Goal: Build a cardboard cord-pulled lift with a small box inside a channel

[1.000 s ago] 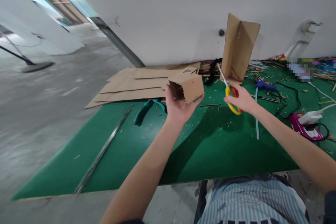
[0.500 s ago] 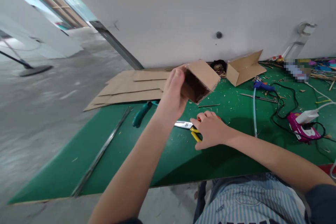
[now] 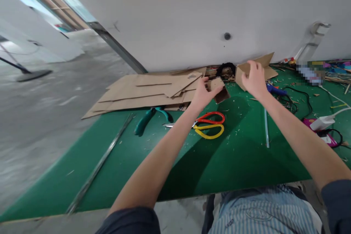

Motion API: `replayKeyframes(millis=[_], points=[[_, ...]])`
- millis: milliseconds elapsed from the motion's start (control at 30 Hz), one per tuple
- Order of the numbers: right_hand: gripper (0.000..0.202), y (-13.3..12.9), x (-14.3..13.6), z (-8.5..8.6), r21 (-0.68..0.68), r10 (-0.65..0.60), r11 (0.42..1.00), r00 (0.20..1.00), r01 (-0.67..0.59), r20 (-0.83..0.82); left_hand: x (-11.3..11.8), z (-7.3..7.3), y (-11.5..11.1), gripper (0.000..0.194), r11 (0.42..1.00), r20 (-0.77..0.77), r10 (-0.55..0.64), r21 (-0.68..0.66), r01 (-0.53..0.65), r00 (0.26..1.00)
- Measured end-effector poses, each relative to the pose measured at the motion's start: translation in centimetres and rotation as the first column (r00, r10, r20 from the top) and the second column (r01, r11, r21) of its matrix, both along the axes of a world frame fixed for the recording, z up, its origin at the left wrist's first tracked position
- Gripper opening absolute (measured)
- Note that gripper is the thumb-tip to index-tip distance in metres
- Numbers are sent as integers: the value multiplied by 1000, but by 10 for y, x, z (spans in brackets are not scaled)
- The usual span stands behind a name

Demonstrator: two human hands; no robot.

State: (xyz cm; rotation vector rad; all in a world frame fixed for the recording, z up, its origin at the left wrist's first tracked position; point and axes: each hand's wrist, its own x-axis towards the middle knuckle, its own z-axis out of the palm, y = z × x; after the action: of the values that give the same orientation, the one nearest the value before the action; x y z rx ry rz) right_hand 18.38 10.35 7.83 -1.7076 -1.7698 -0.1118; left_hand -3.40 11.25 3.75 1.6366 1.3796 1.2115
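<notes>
My left hand (image 3: 204, 95) is closed around a small open-ended cardboard box (image 3: 221, 97), held above the green table near the stacked sheets. My right hand (image 3: 255, 78) is at a folded cardboard piece (image 3: 240, 76) standing by the white panel. Its thumb and fingers are apart in front of that piece; whether they touch it is unclear. Below my hands lie scissors (image 3: 210, 137) with one red and one yellow handle, their blades partly covered by my left forearm. Teal-handled pliers (image 3: 142, 122) rest to the left of the scissors.
Flat cardboard sheets (image 3: 123, 91) lie at the back left, and a long thin strip bundle (image 3: 100, 164) nearer me. At right are a blue glue gun (image 3: 275, 89), a clear glue stick (image 3: 266, 128), cables and a magenta power adapter (image 3: 330, 139). A white panel (image 3: 175, 25) borders the table's back.
My right hand has left the scissors and moved up and forward to the folded cardboard piece. My left hand has shifted right and lowered the small box towards the table.
</notes>
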Motion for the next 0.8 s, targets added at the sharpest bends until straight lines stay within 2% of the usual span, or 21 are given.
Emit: replayKeyframes(millis=[33,100,167,200,267,333,367,433,500,567,700,800], points=[[50,14,6,1,-31,-24,999,1000,24,6,4,-2,4,84,998,-59,-52,-27,50,997],[48,38,13,0,-201,-26,979,998,37,57,12,-5,13,88,979,-150,-178,-125,160,972],[39,50,14,-3,-335,35,942,986,22,161,15,-4,27,79,956,-178,-260,-182,228,949],[36,52,12,-6,-365,70,931,975,12,210,15,-2,37,69,961,-195,-247,-174,215,949],[33,50,6,-11,-361,127,932,950,-17,284,13,2,59,53,994,-275,-96,-74,79,957],[33,43,0,-16,-342,164,938,934,-49,317,12,3,83,44,996,-427,86,7,-92,900],[34,40,-2,-18,-336,180,940,926,-62,332,12,2,94,41,992,-475,118,14,-127,872],[36,35,-5,-22,-323,202,943,906,-77,373,17,-4,110,45,988,-539,126,-3,-152,833],[37,33,-5,-26,-302,210,950,878,-79,430,24,-14,120,58,987,-560,119,-23,-159,820],[39,32,-2,-28,-276,214,957,851,-85,480,30,-24,126,62,985,-565,117,-37,-167,817],[46,27,4,-31,-225,190,970,853,-88,486,33,-31,137,35,984,-501,131,-35,-172,856],[47,18,9,-32,-187,176,978,848,-92,499,27,-20,148,26,981,-398,193,46,-191,897]])
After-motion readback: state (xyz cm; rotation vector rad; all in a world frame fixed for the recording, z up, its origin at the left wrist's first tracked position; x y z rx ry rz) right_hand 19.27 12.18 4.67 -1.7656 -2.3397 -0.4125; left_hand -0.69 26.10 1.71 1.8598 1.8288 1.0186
